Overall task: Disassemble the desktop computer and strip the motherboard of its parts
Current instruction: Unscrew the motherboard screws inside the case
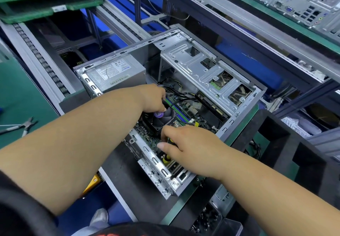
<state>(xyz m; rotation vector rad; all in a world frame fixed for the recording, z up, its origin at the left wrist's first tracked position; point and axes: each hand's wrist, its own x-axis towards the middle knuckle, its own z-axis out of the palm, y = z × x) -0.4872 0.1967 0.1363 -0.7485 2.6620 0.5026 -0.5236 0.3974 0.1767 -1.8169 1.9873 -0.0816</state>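
Because the desktop computer case (173,95) lies on its side with the open face up, I get a straight look down onto the motherboard (182,114) at the bottom of it, which is where the work has to happen. The case sits on a dark pad on the green tabletop (20,95), with the power supply (114,73) at its far-left corner and the silver drive cage (207,71) at the far right, both apparently in place, so I judge the strip-down to be at an early stage. My left hand (152,97) reaches in from the left, forearm crossing the case wall, and rests at the black CPU cooler fan (161,119); its fingers curl down toward the fan and the black cables (176,91) beside it, but I cannot tell whether they are clamped on anything, since they are hidden under the hand. I take it to be steadying the cooler. My right hand (185,143) comes in from the near right, wrist bent down, its fingers closed round the yellow-and-black handle of a screwdriver (167,157) angled toward the board near the cooler's base, most likely to loosen a mounting screw. Pliers (24,125) lie well apart on the tabletop at left. A second computer case (301,1) stands on the far shelf.
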